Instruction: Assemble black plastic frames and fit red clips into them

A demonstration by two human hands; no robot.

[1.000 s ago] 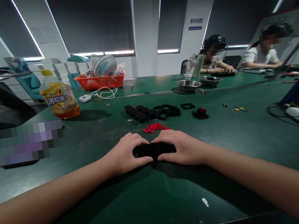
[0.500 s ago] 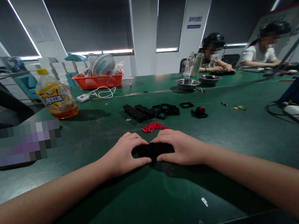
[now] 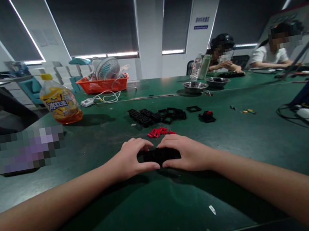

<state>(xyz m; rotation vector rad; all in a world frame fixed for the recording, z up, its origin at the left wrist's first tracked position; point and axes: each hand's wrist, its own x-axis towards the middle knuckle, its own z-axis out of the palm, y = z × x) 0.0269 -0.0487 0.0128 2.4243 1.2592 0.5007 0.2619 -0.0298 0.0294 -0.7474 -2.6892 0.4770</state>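
black is the object (image 3: 163, 156) that both your hands (image 3: 192, 150) grasp, near the red pieces (image 3: 154, 133) lying on the green worktop (image 3: 171, 208).

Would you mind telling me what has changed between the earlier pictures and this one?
The left hand's thumb and fingers look slightly wider apart at the black piece; whether they touch it is unclear. Across the table, the left-hand co-worker's hand has risen a little. The right hand stays around the black piece, and the red pieces lie as before.
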